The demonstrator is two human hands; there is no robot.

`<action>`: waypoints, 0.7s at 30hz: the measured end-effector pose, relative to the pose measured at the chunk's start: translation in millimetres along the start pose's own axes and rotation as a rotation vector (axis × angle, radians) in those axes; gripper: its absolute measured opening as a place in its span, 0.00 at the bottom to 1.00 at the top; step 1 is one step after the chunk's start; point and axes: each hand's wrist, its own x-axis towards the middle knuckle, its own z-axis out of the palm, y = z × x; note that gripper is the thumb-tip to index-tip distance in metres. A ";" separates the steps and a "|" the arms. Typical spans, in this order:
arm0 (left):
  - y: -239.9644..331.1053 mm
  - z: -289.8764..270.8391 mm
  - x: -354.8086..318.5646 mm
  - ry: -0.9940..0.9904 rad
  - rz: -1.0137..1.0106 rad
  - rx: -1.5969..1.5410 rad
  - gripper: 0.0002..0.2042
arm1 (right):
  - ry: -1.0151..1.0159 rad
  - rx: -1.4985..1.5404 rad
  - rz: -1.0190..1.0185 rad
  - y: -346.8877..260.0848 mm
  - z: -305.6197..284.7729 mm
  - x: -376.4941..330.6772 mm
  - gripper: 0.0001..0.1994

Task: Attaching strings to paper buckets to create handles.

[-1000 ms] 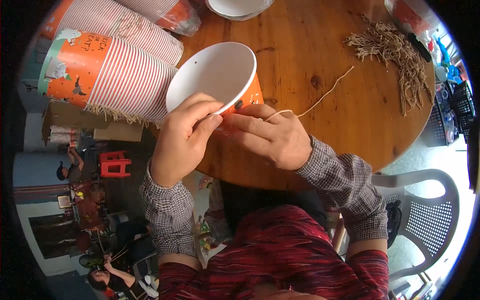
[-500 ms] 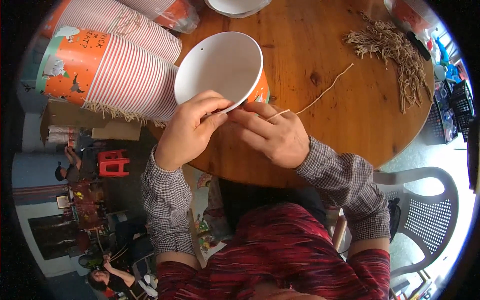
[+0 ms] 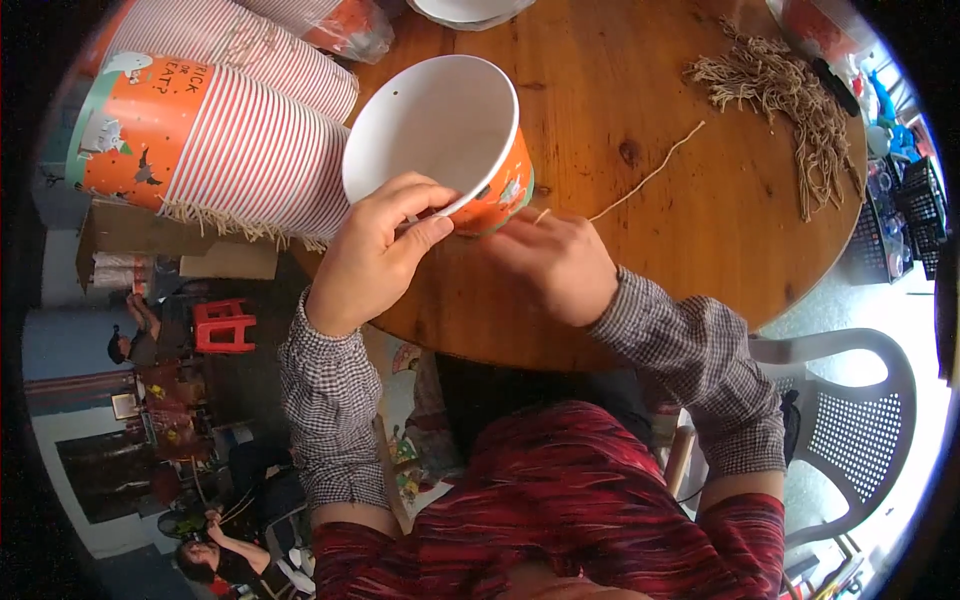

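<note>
Round wooden table (image 3: 640,290) fills the upper view, its near edge at the person's lap. Left of it, lying on their sides, long nested stacks of paper cups (image 3: 235,165): red-and-white striped walls, orange printed bands with small dark figures at the base end, straw-coloured fringe hanging under the lower stack. A second striped stack (image 3: 240,45) lies above it, and a clear wrapped pack with orange inside (image 3: 345,25) near the top edge. One single orange paper cup (image 3: 440,140), white inside, is tilted with its mouth toward the camera, at the table's near left. Left hand (image 3: 375,255) pinches its lower rim, thumb inside, fingers closed on the wall. Right hand (image 3: 550,265) is curled just beside the cup's base, fingertips closed on the near end of a pale twine strand (image 3: 650,175) that runs up-right across the table. Heap of cut twine (image 3: 790,100) at far right, well apart. Risk, as judged: the thin wall could buckle under the pinch, or the strand could slip from the fingertips, being so fine.
</note>
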 end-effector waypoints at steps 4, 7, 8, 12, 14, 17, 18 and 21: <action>-1.7 7.9 4.8 0.103 -0.016 0.008 0.10 | 0.224 0.983 0.670 2.7 0.2 6.5 0.02; -0.6 11.2 4.2 0.170 -0.030 -0.043 0.11 | 0.321 1.254 0.749 10.2 9.2 10.6 0.04; -1.6 11.4 4.2 0.200 -0.022 -0.042 0.11 | 0.337 1.305 0.779 8.4 9.1 12.3 0.04; -1.6 13.4 4.8 0.251 0.049 -0.052 0.11 | 0.369 1.361 0.820 4.3 7.3 13.5 0.04; 2.0 13.7 3.4 0.223 0.010 -0.051 0.12 | 0.367 1.361 0.794 3.9 7.3 13.7 0.04; 4.0 16.2 1.0 0.212 -0.008 -0.076 0.12 | 0.365 1.351 0.772 4.1 8.3 14.2 0.05; 4.8 15.8 1.1 0.210 -0.008 -0.076 0.12 | 0.366 1.340 0.778 4.5 8.5 13.9 0.05; 7.3 13.3 1.2 0.130 -0.030 0.015 0.13 | 0.362 1.343 0.778 4.4 7.9 13.9 0.05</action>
